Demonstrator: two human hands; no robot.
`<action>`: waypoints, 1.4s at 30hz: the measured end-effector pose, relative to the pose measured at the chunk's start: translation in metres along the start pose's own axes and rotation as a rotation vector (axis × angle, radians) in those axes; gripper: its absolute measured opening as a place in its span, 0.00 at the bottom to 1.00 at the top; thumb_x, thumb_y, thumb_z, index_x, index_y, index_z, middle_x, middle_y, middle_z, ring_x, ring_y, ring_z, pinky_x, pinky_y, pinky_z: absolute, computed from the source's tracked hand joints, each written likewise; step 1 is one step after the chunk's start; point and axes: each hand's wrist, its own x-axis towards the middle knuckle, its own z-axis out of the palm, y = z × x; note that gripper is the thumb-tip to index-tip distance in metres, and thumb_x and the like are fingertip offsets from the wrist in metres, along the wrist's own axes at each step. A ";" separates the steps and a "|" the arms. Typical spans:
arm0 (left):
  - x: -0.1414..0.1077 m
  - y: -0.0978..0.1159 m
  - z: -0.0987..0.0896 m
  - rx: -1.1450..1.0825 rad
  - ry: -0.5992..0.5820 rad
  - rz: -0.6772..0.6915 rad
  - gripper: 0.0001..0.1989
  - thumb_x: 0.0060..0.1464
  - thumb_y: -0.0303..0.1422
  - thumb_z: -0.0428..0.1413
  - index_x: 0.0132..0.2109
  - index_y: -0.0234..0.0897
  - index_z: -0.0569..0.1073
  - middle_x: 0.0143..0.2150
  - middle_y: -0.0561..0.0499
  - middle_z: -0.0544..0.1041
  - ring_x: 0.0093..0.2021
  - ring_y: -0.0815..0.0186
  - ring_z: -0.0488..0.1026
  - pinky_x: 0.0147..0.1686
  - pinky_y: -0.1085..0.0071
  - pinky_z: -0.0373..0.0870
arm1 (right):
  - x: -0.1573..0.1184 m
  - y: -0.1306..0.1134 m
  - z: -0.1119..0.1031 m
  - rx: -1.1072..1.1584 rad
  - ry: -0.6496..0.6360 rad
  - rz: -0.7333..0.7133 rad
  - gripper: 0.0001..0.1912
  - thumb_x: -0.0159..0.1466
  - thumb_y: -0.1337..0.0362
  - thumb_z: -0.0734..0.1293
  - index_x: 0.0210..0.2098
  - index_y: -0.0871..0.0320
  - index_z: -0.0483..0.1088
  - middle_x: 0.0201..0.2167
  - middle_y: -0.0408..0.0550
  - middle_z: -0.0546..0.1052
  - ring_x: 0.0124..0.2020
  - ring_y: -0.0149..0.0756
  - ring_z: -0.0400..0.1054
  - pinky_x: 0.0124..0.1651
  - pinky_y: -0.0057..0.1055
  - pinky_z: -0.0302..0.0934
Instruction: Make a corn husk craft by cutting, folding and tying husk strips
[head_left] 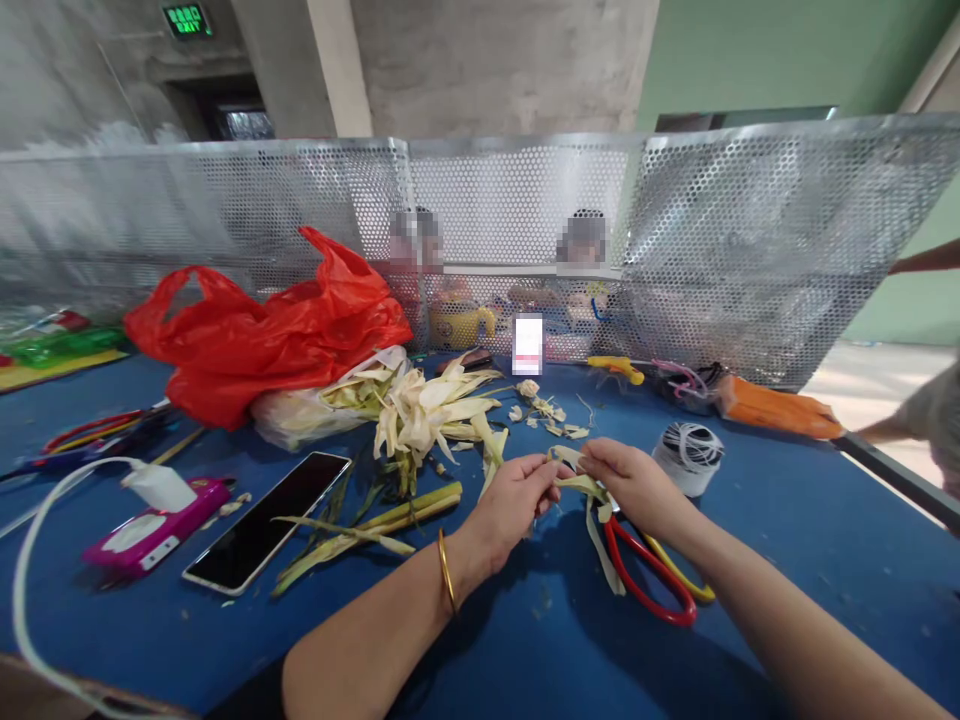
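My left hand, with a gold bangle at the wrist, pinches one end of a pale corn husk strip. My right hand has its fingers closed on the same strip a little to the right. Husk ends hang below the right fingers. Scissors with red and yellow handles lie under and beside my right hand, their blades mostly hidden. Just beyond it stands a ball of white and black string. Left of my hands, a bunch of corn husks rests on the blue table.
A red plastic bag lies at the back left. Nearer are a phone, a magenta power strip with a white cable, and green husk stalks. An orange packet sits right. A perforated metal screen borders the back, people behind it.
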 end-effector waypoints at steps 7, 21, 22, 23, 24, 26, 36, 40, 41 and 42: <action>-0.001 0.000 0.001 -0.011 0.027 0.006 0.19 0.50 0.47 0.53 0.33 0.33 0.73 0.22 0.55 0.65 0.22 0.74 0.57 0.24 0.75 0.51 | 0.001 0.002 -0.001 0.098 -0.132 -0.027 0.15 0.62 0.57 0.57 0.23 0.56 0.63 0.22 0.40 0.63 0.26 0.31 0.57 0.29 0.26 0.52; 0.001 0.000 0.001 -0.060 0.060 -0.017 0.17 0.49 0.44 0.51 0.27 0.34 0.73 0.21 0.53 0.66 0.22 0.73 0.58 0.23 0.75 0.52 | 0.000 -0.003 -0.006 -0.172 -0.040 -0.281 0.15 0.68 0.65 0.56 0.27 0.57 0.67 0.25 0.44 0.69 0.30 0.33 0.62 0.35 0.28 0.53; 0.001 0.000 0.001 -0.069 0.064 -0.012 0.16 0.49 0.43 0.51 0.27 0.34 0.73 0.21 0.53 0.66 0.22 0.73 0.58 0.22 0.76 0.52 | 0.000 -0.004 -0.006 -0.139 -0.037 -0.280 0.15 0.68 0.65 0.57 0.26 0.57 0.67 0.25 0.44 0.69 0.30 0.33 0.62 0.34 0.28 0.54; 0.001 0.000 0.001 -0.080 0.069 -0.006 0.16 0.49 0.42 0.51 0.27 0.34 0.73 0.21 0.53 0.66 0.22 0.73 0.59 0.22 0.76 0.52 | 0.001 -0.004 -0.006 -0.114 -0.032 -0.282 0.15 0.67 0.65 0.57 0.26 0.57 0.67 0.25 0.44 0.69 0.29 0.33 0.62 0.33 0.28 0.54; 0.001 0.000 0.001 -0.090 0.071 0.000 0.15 0.49 0.42 0.51 0.27 0.34 0.73 0.21 0.53 0.66 0.22 0.73 0.59 0.22 0.76 0.52 | 0.001 -0.005 -0.006 -0.099 -0.028 -0.288 0.15 0.67 0.65 0.57 0.26 0.57 0.67 0.25 0.44 0.69 0.29 0.32 0.62 0.33 0.28 0.54; 0.000 0.000 0.001 -0.110 0.068 0.011 0.15 0.49 0.41 0.51 0.27 0.33 0.73 0.20 0.53 0.66 0.21 0.73 0.59 0.22 0.76 0.51 | 0.001 -0.006 -0.007 -0.101 -0.027 -0.308 0.15 0.68 0.65 0.57 0.26 0.57 0.67 0.25 0.44 0.69 0.29 0.32 0.62 0.33 0.28 0.54; 0.001 -0.002 0.001 -0.150 0.060 0.023 0.18 0.51 0.42 0.51 0.27 0.31 0.75 0.20 0.52 0.67 0.19 0.74 0.58 0.21 0.76 0.51 | 0.002 0.002 -0.009 -0.144 -0.068 -0.389 0.16 0.69 0.61 0.56 0.31 0.57 0.71 0.28 0.46 0.72 0.33 0.34 0.65 0.40 0.31 0.56; 0.002 -0.004 -0.001 -0.136 0.025 0.003 0.20 0.51 0.43 0.50 0.28 0.29 0.75 0.20 0.51 0.68 0.19 0.75 0.59 0.21 0.76 0.51 | 0.001 0.001 -0.008 -0.152 -0.078 -0.408 0.15 0.69 0.63 0.57 0.31 0.57 0.71 0.28 0.46 0.73 0.32 0.34 0.65 0.41 0.32 0.56; 0.002 -0.004 -0.001 -0.139 0.014 -0.004 0.20 0.51 0.43 0.50 0.28 0.29 0.75 0.21 0.51 0.69 0.20 0.74 0.60 0.21 0.76 0.51 | 0.001 0.000 -0.008 -0.147 -0.082 -0.413 0.15 0.69 0.63 0.57 0.31 0.57 0.71 0.27 0.46 0.73 0.32 0.34 0.65 0.41 0.32 0.57; 0.002 -0.005 -0.001 -0.146 0.002 -0.011 0.20 0.52 0.43 0.50 0.28 0.29 0.75 0.21 0.50 0.69 0.20 0.74 0.60 0.21 0.76 0.51 | 0.000 -0.002 -0.008 -0.138 -0.085 -0.415 0.14 0.68 0.64 0.57 0.31 0.57 0.71 0.27 0.46 0.73 0.32 0.34 0.65 0.41 0.32 0.57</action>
